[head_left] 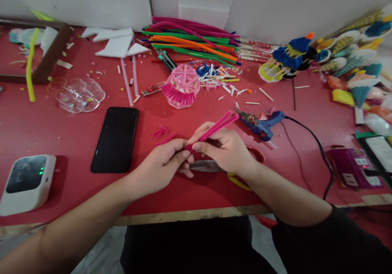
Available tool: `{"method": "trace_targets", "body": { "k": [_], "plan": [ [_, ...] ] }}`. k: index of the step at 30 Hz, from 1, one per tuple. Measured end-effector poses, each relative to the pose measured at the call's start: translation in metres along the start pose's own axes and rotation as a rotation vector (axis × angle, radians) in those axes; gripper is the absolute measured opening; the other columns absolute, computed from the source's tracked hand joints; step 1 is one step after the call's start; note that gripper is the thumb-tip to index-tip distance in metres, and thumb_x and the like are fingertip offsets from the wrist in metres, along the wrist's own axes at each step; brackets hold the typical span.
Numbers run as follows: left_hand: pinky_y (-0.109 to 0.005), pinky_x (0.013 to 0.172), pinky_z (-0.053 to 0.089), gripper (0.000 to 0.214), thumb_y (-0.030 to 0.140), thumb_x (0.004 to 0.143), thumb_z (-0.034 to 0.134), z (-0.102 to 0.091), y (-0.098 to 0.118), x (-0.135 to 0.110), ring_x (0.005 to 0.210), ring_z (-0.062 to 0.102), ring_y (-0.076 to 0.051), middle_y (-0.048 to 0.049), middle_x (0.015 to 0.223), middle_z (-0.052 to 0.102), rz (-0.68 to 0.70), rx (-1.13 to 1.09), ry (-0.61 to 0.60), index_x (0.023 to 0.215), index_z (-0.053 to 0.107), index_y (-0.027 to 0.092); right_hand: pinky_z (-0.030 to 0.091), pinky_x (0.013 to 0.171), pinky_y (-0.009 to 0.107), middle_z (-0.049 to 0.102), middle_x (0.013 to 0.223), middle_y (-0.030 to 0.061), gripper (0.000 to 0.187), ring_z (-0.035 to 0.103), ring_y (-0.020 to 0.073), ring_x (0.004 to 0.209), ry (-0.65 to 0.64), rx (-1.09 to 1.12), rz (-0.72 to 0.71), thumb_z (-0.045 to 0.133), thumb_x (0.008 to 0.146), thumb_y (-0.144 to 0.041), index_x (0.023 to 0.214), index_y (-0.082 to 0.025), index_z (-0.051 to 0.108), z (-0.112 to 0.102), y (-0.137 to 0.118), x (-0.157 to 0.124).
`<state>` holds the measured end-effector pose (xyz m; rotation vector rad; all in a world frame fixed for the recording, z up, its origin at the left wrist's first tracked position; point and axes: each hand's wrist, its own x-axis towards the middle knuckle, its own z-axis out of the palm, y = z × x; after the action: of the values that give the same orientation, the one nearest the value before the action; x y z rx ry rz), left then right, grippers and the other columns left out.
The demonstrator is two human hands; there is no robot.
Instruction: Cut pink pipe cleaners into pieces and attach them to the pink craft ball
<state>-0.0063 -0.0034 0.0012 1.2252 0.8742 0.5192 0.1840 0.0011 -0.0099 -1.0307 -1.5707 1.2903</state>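
Between both hands are pink pipe cleaners (219, 125), slanting up to the right with their ends slightly apart. My left hand (167, 159) pinches the lower end with thumb and finger. My right hand (225, 147) grips them a little higher, thumb against the stems. Short cut pink pieces (161, 132) lie just beyond my left hand, some partly hidden by it. Scissors (206, 166) rest under my right hand, their blades and part of a red handle showing. Farther back stands a small pink craft piece (181, 87) with a fringe of short pink pipe cleaner bits.
A blue glue gun (260, 125) lies right of my hands, its cord running to a purple power socket (355, 168). A black phone (115, 139) and a white device (27, 183) are at left. Coloured pipe cleaners (192, 41) lie at the back, near a blue craft figure (288, 57).
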Motion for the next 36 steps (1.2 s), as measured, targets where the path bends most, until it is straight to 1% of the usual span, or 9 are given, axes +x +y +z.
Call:
{"method": "trace_targets", "body": {
  "k": [3,7,12,15,20,23,26,30,36],
  "plan": [
    [-0.018,0.065,0.053,0.013,0.018,0.095,0.053,-0.0020,0.0008,-0.0025,0.066,0.069,-0.009,0.0027,0.077,0.065,0.137,0.143,0.009,0.086,0.062,0.016,0.056,0.078,0.029,0.070,0.083,0.0006,0.016,0.069,0.0140,0.079,-0.030,0.178,0.035,0.075,0.086,-0.037,0.084,-0.022,0.077,-0.0030,0.0004,0.0011],
    [-0.017,0.063,0.048,0.016,0.017,0.090,0.065,-0.0043,-0.0005,-0.0047,0.066,0.065,-0.009,0.0017,0.069,0.069,0.369,0.428,0.084,0.074,0.068,0.016,0.057,0.074,0.027,0.070,0.083,0.0000,0.012,0.069,0.0119,0.075,-0.128,0.434,0.120,0.079,0.082,-0.032,0.085,-0.020,0.077,-0.0034,0.0012,0.0008],
    [-0.015,0.059,0.045,0.013,0.015,0.087,0.071,-0.0058,-0.0017,-0.0044,0.060,0.062,-0.008,0.0033,0.065,0.069,0.501,0.509,0.099,0.074,0.073,0.017,0.059,0.072,0.028,0.070,0.075,-0.0003,0.012,0.069,0.0122,0.070,-0.262,0.591,0.186,0.077,0.084,-0.030,0.083,-0.018,0.075,-0.0009,-0.0007,0.0000],
    [-0.014,0.058,0.045,0.012,0.013,0.083,0.075,-0.0052,-0.0018,-0.0042,0.059,0.062,-0.007,0.0045,0.065,0.069,0.459,0.465,0.112,0.072,0.073,0.017,0.058,0.073,0.027,0.071,0.074,-0.0001,0.012,0.069,0.0115,0.071,-0.313,0.609,0.189,0.075,0.087,-0.030,0.084,-0.019,0.076,-0.0016,-0.0010,0.0007],
    [-0.016,0.055,0.042,0.014,0.011,0.077,0.078,-0.0047,0.0000,-0.0047,0.056,0.059,-0.007,0.0068,0.062,0.069,0.339,0.425,0.226,0.069,0.073,0.020,0.053,0.064,0.021,0.072,0.078,-0.0002,0.012,0.063,0.0077,0.064,-0.199,0.523,0.200,0.082,0.079,-0.029,0.083,-0.018,0.077,-0.0054,0.0020,0.0012],
    [-0.019,0.056,0.043,0.012,0.018,0.076,0.081,-0.0051,0.0013,-0.0045,0.057,0.059,-0.009,0.0058,0.062,0.069,0.283,0.398,0.288,0.068,0.071,0.020,0.055,0.068,0.023,0.074,0.079,0.0008,0.013,0.067,0.0103,0.071,-0.166,0.469,0.234,0.083,0.077,-0.030,0.083,-0.019,0.079,-0.0074,0.0037,0.0011],
    [-0.022,0.060,0.044,0.020,0.029,0.073,0.084,-0.0058,0.0006,-0.0038,0.061,0.058,-0.011,0.0039,0.064,0.068,0.221,0.338,0.302,0.067,0.068,0.019,0.056,0.072,0.023,0.076,0.083,0.0016,0.013,0.069,0.0116,0.077,-0.166,0.465,0.247,0.084,0.076,-0.030,0.082,-0.019,0.079,-0.0082,0.0028,0.0013],
    [-0.023,0.059,0.044,0.033,0.030,0.064,0.090,-0.0056,-0.0022,-0.0023,0.061,0.054,-0.011,0.0044,0.065,0.061,0.163,0.240,0.319,0.068,0.059,0.019,0.055,0.063,0.022,0.073,0.074,0.0003,0.018,0.065,0.0094,0.064,-0.219,0.519,0.307,0.084,0.077,-0.033,0.081,-0.017,0.077,-0.0068,-0.0010,0.0025],
    [-0.025,0.070,0.056,0.048,0.029,0.064,0.091,-0.0051,0.0010,-0.0003,0.075,0.071,-0.014,0.0021,0.079,0.070,-0.016,-0.251,0.132,0.082,0.048,0.020,0.053,0.061,0.022,0.069,0.065,-0.0018,0.023,0.061,0.0085,0.058,-0.127,0.454,0.316,0.086,0.073,-0.034,0.080,-0.016,0.075,-0.0053,-0.0032,0.0036]
  ]
}}
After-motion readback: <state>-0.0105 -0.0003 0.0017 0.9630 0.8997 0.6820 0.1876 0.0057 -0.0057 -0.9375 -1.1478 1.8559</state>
